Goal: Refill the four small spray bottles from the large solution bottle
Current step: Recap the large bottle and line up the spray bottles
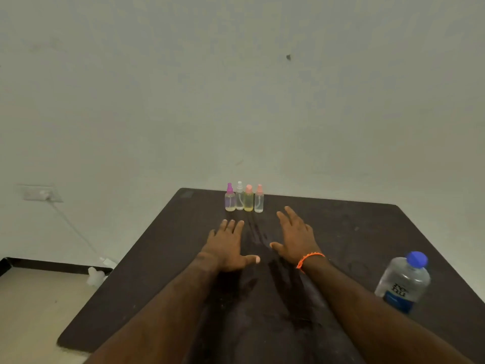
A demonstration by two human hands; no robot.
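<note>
Solution bottle (402,283) at 4 o'clock, capped, within my reach. Both hands, left hand (227,249) and right hand (296,237), hover flat, fingers spread, empty. Spray bottles (244,198) lined up at 12.

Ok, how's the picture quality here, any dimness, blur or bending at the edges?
Head view: dim and soft; the four small spray bottles look hazy, the label on the large clear blue-capped bottle is blurred, and the dark brown table's edges splay from wide-angle distortion.
</note>
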